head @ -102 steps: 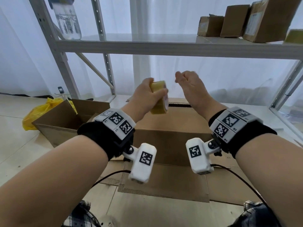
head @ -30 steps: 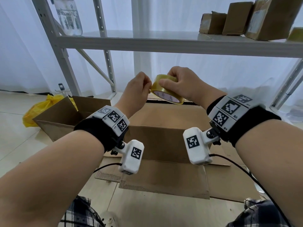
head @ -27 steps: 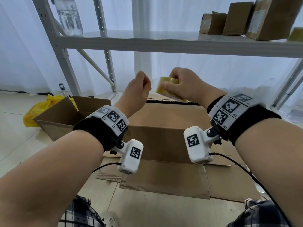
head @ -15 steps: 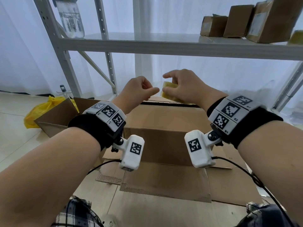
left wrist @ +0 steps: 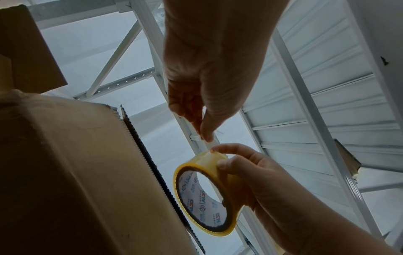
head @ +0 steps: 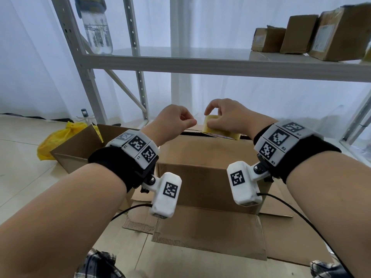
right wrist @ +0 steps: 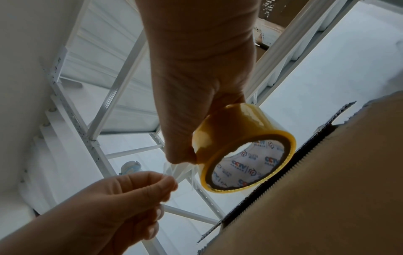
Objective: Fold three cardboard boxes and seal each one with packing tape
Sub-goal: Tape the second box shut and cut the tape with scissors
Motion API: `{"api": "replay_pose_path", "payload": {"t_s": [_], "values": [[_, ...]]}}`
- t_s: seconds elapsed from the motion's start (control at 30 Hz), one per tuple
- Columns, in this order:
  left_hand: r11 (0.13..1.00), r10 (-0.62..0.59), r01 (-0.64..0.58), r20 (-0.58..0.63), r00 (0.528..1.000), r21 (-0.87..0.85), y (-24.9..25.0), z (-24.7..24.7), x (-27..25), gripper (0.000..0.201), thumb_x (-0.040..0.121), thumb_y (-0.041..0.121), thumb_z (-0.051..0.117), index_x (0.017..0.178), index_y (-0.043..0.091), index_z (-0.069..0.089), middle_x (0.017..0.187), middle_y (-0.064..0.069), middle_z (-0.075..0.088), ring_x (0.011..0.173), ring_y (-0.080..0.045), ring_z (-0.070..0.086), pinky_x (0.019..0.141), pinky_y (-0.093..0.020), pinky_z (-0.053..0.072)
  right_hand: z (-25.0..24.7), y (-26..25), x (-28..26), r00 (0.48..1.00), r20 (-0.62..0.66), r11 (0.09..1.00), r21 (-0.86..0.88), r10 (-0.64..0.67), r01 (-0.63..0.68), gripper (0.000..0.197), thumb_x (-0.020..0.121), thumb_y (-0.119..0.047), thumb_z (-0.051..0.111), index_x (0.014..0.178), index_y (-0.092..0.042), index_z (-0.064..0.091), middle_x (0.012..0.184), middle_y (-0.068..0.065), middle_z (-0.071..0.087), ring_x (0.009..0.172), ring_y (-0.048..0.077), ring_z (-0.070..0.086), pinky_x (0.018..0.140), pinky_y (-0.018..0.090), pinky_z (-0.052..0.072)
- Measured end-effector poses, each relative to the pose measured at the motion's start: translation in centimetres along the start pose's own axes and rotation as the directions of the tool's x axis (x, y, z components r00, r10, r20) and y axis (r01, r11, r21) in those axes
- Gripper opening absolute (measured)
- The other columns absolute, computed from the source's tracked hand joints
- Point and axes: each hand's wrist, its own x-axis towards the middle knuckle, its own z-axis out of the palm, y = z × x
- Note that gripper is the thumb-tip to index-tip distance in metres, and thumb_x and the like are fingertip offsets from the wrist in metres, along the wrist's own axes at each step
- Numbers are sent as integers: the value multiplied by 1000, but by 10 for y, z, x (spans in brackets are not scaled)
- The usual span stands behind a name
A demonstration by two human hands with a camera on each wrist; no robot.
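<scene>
A yellow-edged roll of clear packing tape [head: 212, 127] [left wrist: 207, 161] [right wrist: 235, 127] hangs above the far edge of a folded cardboard box [head: 204, 157] [left wrist: 76, 172] [right wrist: 316, 189]. My right hand [head: 210, 118] [left wrist: 220, 159] [right wrist: 185, 156] grips the roll, thumb and fingers on its outer face. My left hand [head: 187, 122] [left wrist: 203, 134] [right wrist: 167, 181] pinches the free end of the tape, and a short clear strip [right wrist: 183, 170] runs from it to the roll. A dark gap [head: 200, 134] shows along the box's far top edge.
An open cardboard box [head: 80, 145] and a yellow bag [head: 54, 141] lie on the floor to the left. Flat cardboard [head: 210, 233] lies in front of the box. A metal shelf [head: 220, 65] overhead carries small boxes [head: 301, 37] and a bottle [head: 98, 31].
The tape roll has passed from my left hand to my right. My left hand now pinches the tape's free end and has drawn slightly away from the roll.
</scene>
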Motion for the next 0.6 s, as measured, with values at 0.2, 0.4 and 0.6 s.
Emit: {"api": "replay_pose_path", "payload": {"t_s": [0.2,0.4,0.6], "values": [[999,46,-46,-24,999,0,-9,0,1,4,92,19,61,92,15,62,83,6,60,73,-4,54,69,-10,42,4,-4,12,1000,-18,999,-33,-2,2,19,85,-33,58,104,-32,60,75,-17,41,77,8,47,74,32,38],[1000,30,-30,-56,998,-2,-18,-8,13,9,92,22,62,91,13,64,82,4,61,71,-2,52,67,-10,40,4,0,24,997,-77,986,-162,20,-32,12,86,-35,57,95,-30,63,100,-7,60,97,16,55,75,32,40],[999,-39,38,-50,998,-24,-43,-11,30,31,87,30,68,109,9,68,103,-1,69,80,-1,58,81,-18,47,18,-4,32,977,-190,949,-312,-99,36,20,98,-38,44,105,-24,57,88,-5,59,81,18,53,68,30,36]]}}
